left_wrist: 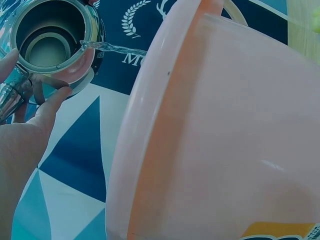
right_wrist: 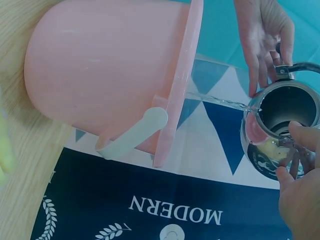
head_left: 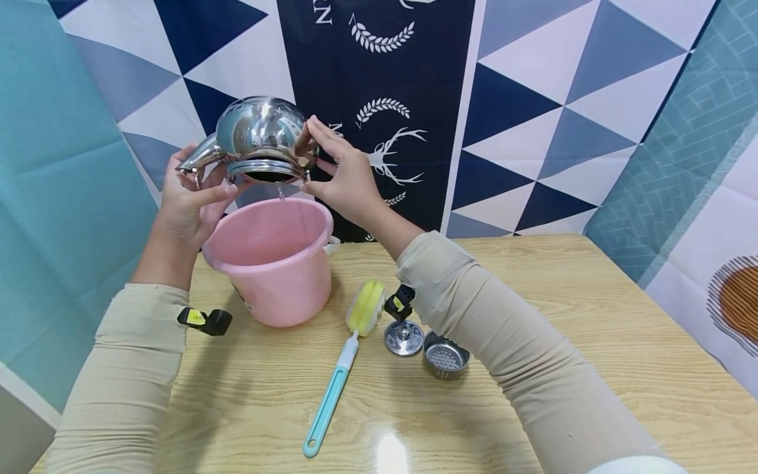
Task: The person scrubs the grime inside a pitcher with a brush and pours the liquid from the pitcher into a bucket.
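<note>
A shiny metal teapot is held upside down above a pink bucket, its round mouth facing down. A thin stream of water runs from the mouth's rim toward the bucket. My left hand holds the teapot at its spout side, thumb near the rim and fingers behind. On the opposite side my right hand grips it, with fingers up along the body and thumb low by the mouth. In the right wrist view, the teapot's dark interior shows.
On the wooden table lies a sponge brush with a yellow-and-white head and a turquoise handle. Right of its head are a small metal lid and a perforated strainer basket, close under my right forearm. Patterned cloth hangs behind the table.
</note>
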Motion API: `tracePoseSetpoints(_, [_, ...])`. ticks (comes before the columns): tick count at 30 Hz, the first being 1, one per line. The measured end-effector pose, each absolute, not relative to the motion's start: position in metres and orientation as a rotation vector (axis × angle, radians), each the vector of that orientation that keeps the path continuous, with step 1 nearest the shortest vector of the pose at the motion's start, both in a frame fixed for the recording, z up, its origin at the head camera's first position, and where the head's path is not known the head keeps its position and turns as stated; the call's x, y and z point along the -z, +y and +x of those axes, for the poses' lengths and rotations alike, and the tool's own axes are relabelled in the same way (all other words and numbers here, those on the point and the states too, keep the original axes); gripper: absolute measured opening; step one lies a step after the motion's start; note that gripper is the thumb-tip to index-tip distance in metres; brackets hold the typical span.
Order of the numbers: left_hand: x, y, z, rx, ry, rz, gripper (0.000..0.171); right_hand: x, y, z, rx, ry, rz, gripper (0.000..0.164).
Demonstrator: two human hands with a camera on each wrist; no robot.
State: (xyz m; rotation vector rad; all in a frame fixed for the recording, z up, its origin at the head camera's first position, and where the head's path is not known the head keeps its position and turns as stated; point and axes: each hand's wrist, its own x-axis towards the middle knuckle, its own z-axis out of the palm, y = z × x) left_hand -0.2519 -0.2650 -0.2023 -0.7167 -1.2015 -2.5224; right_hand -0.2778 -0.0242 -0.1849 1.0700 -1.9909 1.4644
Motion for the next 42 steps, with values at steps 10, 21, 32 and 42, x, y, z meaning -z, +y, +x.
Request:
tracePoseSetpoints(10, [0.2021,-0.2640,-0.2508,2.507,-1.223,-0.713,0.085,0.1857,-0.0237,-0.2773,-1.460,-1.983,1.069,0.080])
tracePoseSetpoints(21, [0.2027,-0.2635,-0.2513,2.496,-1.207,-0.746,0.084,0.1881,-0.0229,-0.2786,-1.395,-1.915,1.118,0.081])
tracePoseSetpoints(32, [0.2022,-0.2616,-0.2496,2.473,-1.210,-0.746,0.080,0.1888,-0.0216,-0.2773,-1.374,-1.894,1.136,0.080])
tracePoseSetpoints(42, [0.1982,-0.2576,-0.2453,2.437,-1.201,-0.737,0.080,0.1882,-0.0204,-0.2766,-1.348,-1.861,1.139,0.079])
